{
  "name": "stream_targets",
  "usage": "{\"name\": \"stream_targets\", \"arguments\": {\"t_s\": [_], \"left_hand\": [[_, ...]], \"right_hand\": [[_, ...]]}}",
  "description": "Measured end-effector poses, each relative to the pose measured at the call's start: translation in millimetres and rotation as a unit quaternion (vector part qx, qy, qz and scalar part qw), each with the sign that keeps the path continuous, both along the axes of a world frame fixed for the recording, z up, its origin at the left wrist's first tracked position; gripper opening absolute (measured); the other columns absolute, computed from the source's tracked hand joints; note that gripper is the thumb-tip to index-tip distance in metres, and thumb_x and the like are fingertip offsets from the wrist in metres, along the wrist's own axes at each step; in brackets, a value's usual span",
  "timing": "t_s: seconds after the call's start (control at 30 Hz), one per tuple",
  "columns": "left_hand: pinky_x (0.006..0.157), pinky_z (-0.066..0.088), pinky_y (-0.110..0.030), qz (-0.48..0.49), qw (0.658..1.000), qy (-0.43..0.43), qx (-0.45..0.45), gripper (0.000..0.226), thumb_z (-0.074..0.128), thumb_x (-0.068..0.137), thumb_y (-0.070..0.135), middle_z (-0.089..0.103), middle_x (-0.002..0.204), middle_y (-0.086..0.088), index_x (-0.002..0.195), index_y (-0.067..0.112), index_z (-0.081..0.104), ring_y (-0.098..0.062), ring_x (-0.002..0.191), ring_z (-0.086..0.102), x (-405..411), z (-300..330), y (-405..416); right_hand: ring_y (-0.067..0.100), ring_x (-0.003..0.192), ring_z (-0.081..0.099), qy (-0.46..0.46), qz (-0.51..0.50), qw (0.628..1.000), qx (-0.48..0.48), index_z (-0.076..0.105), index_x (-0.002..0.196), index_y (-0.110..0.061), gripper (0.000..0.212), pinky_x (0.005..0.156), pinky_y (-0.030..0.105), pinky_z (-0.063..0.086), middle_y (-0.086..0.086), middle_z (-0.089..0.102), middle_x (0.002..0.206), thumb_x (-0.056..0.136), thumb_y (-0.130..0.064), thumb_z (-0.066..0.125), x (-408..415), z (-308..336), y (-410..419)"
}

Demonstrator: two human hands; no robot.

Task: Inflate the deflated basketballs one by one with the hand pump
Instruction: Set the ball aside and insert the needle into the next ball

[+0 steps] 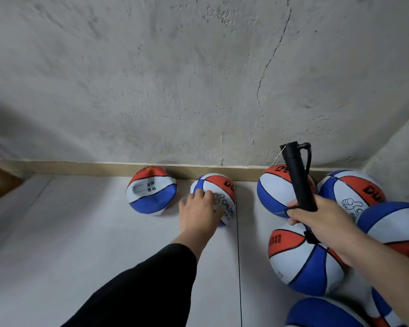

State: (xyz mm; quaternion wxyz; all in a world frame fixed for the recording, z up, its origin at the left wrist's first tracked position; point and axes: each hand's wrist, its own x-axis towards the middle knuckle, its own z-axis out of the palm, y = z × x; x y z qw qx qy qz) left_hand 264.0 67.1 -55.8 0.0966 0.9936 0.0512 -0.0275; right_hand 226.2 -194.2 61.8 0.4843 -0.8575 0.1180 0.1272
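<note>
Your right hand [316,217] is wrapped tight around the lower end of the black hand pump [299,177], fingers curled round the barrel. Pump points up and away, its hose looped at the top end, thin needle sticking out left of the tip. Directly under that hand sit the round, inflated basketballs: one red-white-blue ball [302,258] just below your wrist, another [276,190] behind the pump, one [350,190] to its right, more crowding the right edge and bottom corner, all touching or nearly so.

Your left hand [200,212], black sleeve [137,286] on the arm, lies spread with fingers fairly straight on a deflated basketball [219,192], palm on its near left side. Whether the fingers press in, can't tell. That ball sits against the baseboard [80,167], left of the pump hand. Further left, apart from it, a second flat ball [151,191], crumpled, also at the baseboard. Rough concrete wall [175,79] behind everything, cracked at right.
</note>
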Motion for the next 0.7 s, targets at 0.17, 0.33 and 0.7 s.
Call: {"name": "stream_targets", "arguments": {"t_s": [0.17,0.33,0.7], "left_hand": [[0.108,0.042,-0.048,0.160,0.973,-0.054,-0.159,0.097,0.068,0.078,0.079,0.034,0.155,-0.002,0.155,0.030,0.032,-0.028,0.142,0.038,5,3,1],[0.114,0.037,-0.057,0.104,0.973,0.091,-0.186,0.116,0.068,0.075,0.081,-0.009,0.171,0.003,0.163,0.041,0.004,-0.028,0.156,0.009,11,-8,-1],[0.110,0.038,-0.061,0.029,0.982,-0.156,-0.105,0.058,0.042,0.093,0.066,0.065,0.114,-0.006,0.085,0.019,0.075,-0.035,0.112,0.062,-21,-13,-10]], "right_hand": [[0.018,0.091,0.067,0.008,0.004,1.000,0.011,0.071,0.099,-0.024,0.008,0.069,0.029,0.042,-0.003,0.077,0.078,0.094,-0.018,0.070,3,3,10],[0.016,0.092,0.069,0.021,0.008,1.000,0.008,0.074,0.095,-0.025,0.008,0.085,0.036,0.050,-0.005,0.077,0.079,0.090,-0.019,0.073,-2,-5,14],[0.016,0.089,0.070,0.021,-0.008,0.999,0.043,0.072,0.098,-0.020,0.009,0.071,0.029,0.046,0.004,0.077,0.081,0.091,-0.014,0.070,-4,-5,14]]}}
